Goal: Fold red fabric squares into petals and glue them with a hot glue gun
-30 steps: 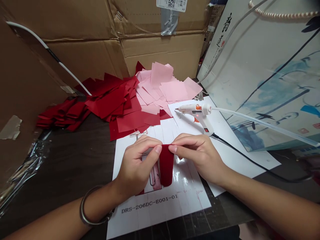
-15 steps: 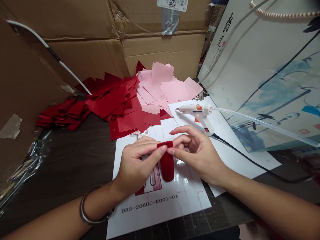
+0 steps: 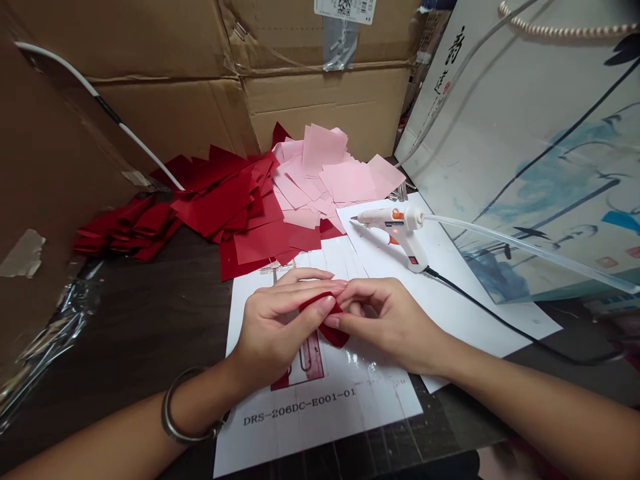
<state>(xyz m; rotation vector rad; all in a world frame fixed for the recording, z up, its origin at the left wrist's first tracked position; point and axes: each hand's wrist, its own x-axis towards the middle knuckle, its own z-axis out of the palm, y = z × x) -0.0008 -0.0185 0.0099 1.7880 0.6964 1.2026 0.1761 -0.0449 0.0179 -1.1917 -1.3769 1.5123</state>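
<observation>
The left hand (image 3: 277, 327) and right hand (image 3: 403, 327) are pinching a red strip (image 3: 337, 337) between their fingers (image 3: 313, 316), apparently folding it; the next move is probably calling for a steady grip. Its long axis is slanting, the lower end pointing rightward and personward below the right thumb.

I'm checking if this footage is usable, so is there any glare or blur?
Head view: glare whitens patches of the glossy printed sheet near the red strip; head view, left: bright streaks glint on crumpled plastic film; head view, right: the glue gun looks sharp, the black cord softer toward the edge.
</observation>
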